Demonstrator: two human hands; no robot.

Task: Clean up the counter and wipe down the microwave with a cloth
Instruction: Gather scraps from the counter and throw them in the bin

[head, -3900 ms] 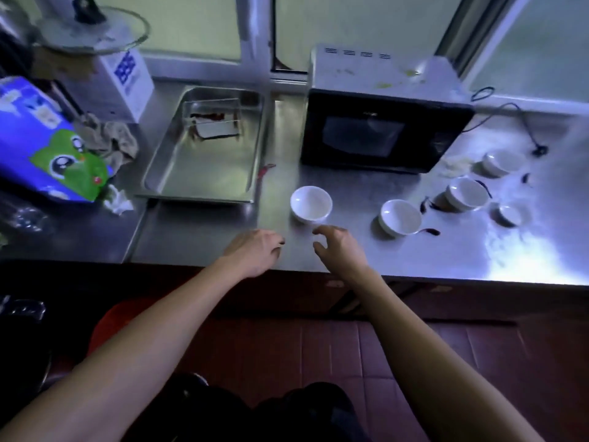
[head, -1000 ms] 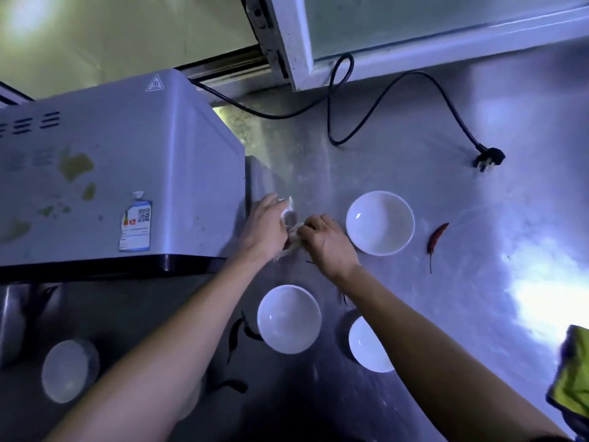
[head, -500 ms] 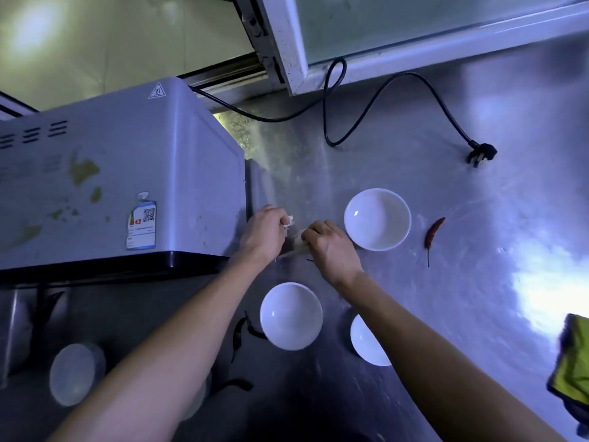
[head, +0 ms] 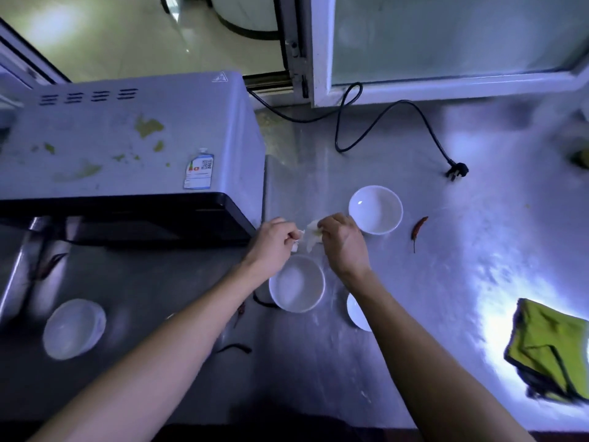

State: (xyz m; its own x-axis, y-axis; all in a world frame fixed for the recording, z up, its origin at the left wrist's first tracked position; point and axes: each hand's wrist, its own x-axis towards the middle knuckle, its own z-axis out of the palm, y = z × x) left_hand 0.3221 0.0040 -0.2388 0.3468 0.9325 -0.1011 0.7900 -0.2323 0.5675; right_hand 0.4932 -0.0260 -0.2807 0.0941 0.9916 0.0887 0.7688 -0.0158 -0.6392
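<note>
Scrap: a small pale, crumpled scrap [head: 311, 235], probably tissue or food waste, is held between both hands just right of the microwave [head: 127, 154], above the worktop [head: 446, 282].
Left hand: the left hand [head: 271, 244] has its fingers curled, pinching the scrap's left end.
Right hand: the right hand [head: 342, 242] has its fingers curled round the scrap's right end.
Handling: it looks light, soft and limp, likely to tear or shed bits; bunching it whole into 1 palm seems safest.
Cloth: a yellow-green cloth [head: 548, 352] lies well apart at the right edge, soft and easy to take by a fold.
Bowls: 4 white bowls are in view, the nearest one [head: 296, 283] just below the hands; they look hard, smooth and breakable.
Change: 0.5 s ago both hands were low at the worktop by the microwave's corner; now the scrap is gathered and seems lifted between them.
</note>
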